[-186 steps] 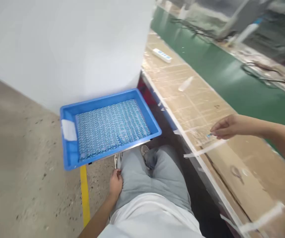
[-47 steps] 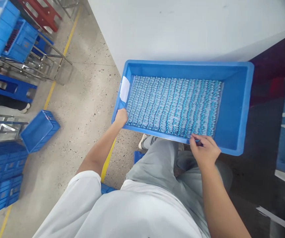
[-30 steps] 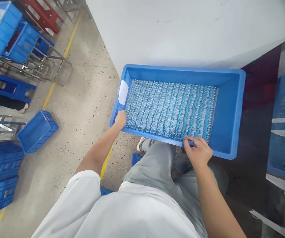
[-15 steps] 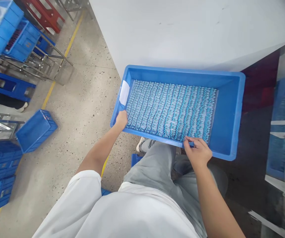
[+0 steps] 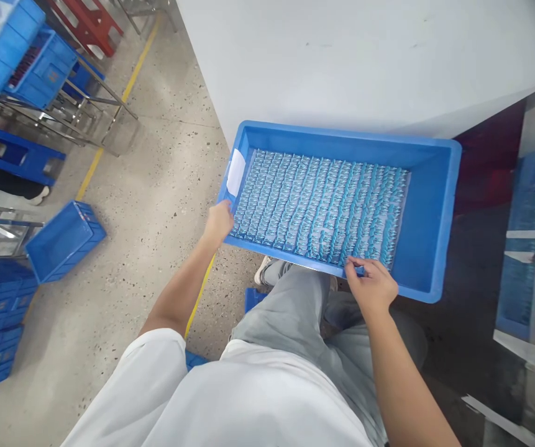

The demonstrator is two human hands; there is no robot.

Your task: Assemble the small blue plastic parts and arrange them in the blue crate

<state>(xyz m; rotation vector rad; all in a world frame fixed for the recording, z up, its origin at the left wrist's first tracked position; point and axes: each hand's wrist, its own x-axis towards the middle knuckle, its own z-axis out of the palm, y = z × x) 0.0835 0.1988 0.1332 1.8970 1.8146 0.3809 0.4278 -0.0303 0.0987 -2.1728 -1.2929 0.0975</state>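
Pinching the tub's near rim (image 5: pixel 416 293), the right hand (image 5: pixel 372 285) could slip, jostling blue pieces (image 5: pixel 316 208); left hand's (image 5: pixel 218 223) hold is unclear.

1. Above the blue tray (image 5: pixel 430 239), a hand can come down freely; the right-end strip is bare beside the rows of small parts (image 5: pixel 316 205).
2. A white panel (image 5: pixel 355 68) blocks the far side.
3. Left hand (image 5: pixel 219 222), right hand (image 5: pixel 372 285) and legs (image 5: pixel 288 307) crowd the near rim.
4. Leftward, open floor (image 5: pixel 169 167) reaches a blue crate (image 5: pixel 64 242).
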